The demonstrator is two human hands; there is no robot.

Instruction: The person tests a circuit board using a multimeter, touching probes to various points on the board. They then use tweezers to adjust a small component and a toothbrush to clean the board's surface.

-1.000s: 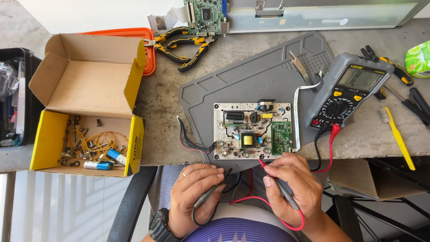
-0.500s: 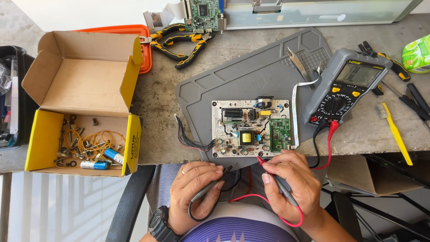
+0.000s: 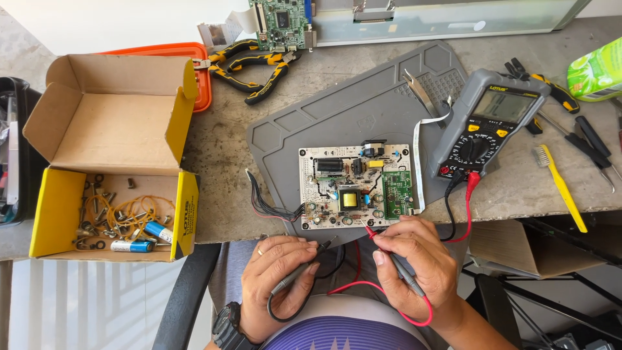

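A white circuit board [image 3: 355, 186] lies on a grey work mat [image 3: 363, 110] at the table's near edge. My left hand [image 3: 275, 275] holds the black test probe [image 3: 299, 269], its tip pointing at the board's near edge. My right hand [image 3: 418, 266] holds the red test probe [image 3: 389, 253], with its tip touching the board's lower right part. Red and black leads [image 3: 466, 204] run from the probes up to a grey multimeter [image 3: 486, 126] standing to the right of the board. A watch sits on my left wrist.
An open cardboard box [image 3: 110, 155] with yellow flaps holds batteries, screws and wire at the left. Yellow-handled pliers [image 3: 253, 65], an orange tray [image 3: 184, 55] and a green board [image 3: 280, 23] lie at the back. A yellow brush [image 3: 562, 188] and screwdrivers [image 3: 586, 142] lie at the right.
Both hands have stayed at the board's near edge with the probes. The view has shifted slightly; the black probe's tip has come a little nearer the board.
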